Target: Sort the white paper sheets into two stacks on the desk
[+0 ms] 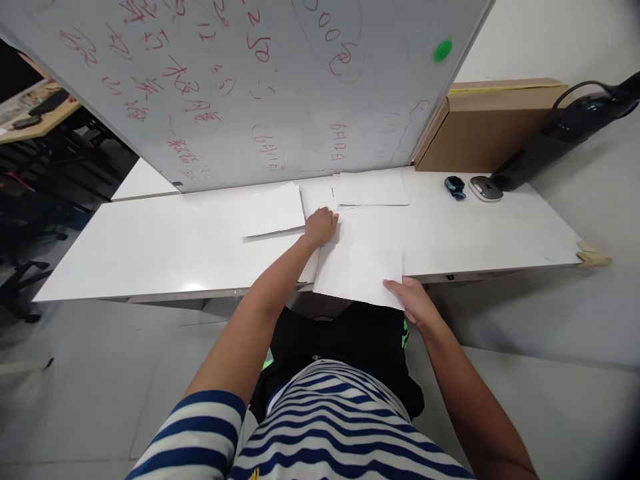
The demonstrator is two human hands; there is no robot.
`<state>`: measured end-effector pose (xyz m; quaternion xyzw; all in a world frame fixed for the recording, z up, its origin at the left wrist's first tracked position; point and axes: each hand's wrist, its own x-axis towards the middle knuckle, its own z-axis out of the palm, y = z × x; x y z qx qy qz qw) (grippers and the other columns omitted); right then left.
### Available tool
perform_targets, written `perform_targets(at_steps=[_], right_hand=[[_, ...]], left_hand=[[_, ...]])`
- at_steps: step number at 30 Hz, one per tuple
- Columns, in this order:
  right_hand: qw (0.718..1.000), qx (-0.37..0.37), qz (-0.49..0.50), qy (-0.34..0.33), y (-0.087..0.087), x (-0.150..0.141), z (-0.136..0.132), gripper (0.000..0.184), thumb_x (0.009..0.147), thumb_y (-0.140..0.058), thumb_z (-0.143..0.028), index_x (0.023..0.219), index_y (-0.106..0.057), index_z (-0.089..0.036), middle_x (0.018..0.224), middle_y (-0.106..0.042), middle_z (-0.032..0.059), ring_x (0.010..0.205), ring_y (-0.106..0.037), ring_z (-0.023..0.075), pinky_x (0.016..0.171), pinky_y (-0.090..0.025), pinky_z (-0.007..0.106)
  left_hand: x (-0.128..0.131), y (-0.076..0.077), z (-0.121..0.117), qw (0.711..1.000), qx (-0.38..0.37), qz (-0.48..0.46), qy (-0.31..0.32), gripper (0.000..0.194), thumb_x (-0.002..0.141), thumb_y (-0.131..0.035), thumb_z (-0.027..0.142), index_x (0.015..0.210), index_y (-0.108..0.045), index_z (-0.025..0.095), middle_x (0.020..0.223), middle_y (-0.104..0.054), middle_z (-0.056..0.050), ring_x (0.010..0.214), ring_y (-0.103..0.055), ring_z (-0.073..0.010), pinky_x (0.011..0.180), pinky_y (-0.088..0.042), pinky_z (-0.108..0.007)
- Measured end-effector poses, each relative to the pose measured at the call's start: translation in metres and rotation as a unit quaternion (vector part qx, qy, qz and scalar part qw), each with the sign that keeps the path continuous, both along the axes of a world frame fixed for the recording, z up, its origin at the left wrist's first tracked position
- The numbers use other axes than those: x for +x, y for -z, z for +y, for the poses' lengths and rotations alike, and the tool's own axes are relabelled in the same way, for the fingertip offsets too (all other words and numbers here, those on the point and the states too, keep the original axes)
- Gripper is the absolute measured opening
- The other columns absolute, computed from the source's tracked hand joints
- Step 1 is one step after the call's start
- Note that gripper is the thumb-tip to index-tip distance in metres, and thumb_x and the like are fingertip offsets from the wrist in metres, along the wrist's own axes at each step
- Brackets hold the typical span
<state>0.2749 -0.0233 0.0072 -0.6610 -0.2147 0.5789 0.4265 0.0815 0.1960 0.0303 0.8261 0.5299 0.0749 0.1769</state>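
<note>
Supporting paper (357, 272) evenly seemed best: your right hand (414, 300) pinched its near-right edge; your left hand (321, 227) half-curled, hold unclear.

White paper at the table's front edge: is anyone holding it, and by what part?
The right hand holds the white paper near its lower right corner; whether the left hand grips it cannot be told.

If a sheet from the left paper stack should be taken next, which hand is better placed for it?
Probably the left hand: it is close beside the left paper stack. The right hand is farther away and holds the near paper by its edge.
</note>
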Motion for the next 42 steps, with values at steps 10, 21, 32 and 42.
perform_targets(at_steps=[10, 21, 32, 42], right_hand=[[1.000, 0.007, 0.008, 0.004, 0.007, -0.002, -0.002, 0.026, 0.072, -0.069, -0.026, 0.095, -0.070, -0.014, 0.086, -0.076, 0.0081, 0.074, -0.072, 0.0225, 0.064, -0.057, 0.028], [1.000, 0.006, -0.011, -0.004, 0.011, -0.002, -0.002, 0.030, 0.072, -0.070, -0.029, 0.098, -0.070, -0.012, 0.088, -0.076, 0.0096, 0.077, -0.072, 0.0237, 0.066, -0.057, 0.029], [1.000, 0.001, -0.015, 0.011, 0.000, -0.010, -0.004, 0.022, 0.072, -0.069, -0.024, 0.091, -0.071, -0.013, 0.083, -0.076, 0.0078, 0.074, -0.072, 0.0222, 0.065, -0.057, 0.027], [1.000, -0.011, -0.007, 0.018, 0.014, -0.005, -0.005, 0.032, 0.073, -0.071, -0.028, 0.101, -0.071, -0.013, 0.090, -0.076, 0.0082, 0.078, -0.072, 0.0230, 0.068, -0.057, 0.029]], left_hand=[[0.001, -0.001, -0.001, 1.000, 0.005, -0.003, -0.005, 0.052, 0.101, -0.016, 0.039, 0.117, -0.059, 0.016, 0.140, -0.049, -0.012, 0.134, -0.038, -0.0238, 0.107, -0.033, -0.041], [0.002, -0.001, 0.001, 1.000, -0.013, 0.007, -0.011, 0.054, 0.101, -0.013, 0.040, 0.122, -0.057, 0.016, 0.145, -0.044, -0.013, 0.137, -0.034, -0.0248, 0.109, -0.031, -0.042], [0.002, 0.002, 0.001, 1.000, -0.005, 0.010, -0.010, 0.053, 0.101, -0.013, 0.040, 0.122, -0.056, 0.017, 0.147, -0.041, -0.012, 0.139, -0.031, -0.0239, 0.110, -0.030, -0.042], [0.004, 0.002, -0.005, 1.000, 0.026, -0.003, -0.014, 0.052, 0.101, -0.014, 0.038, 0.115, -0.059, 0.015, 0.137, -0.049, -0.014, 0.132, -0.039, -0.0263, 0.107, -0.033, -0.042]])
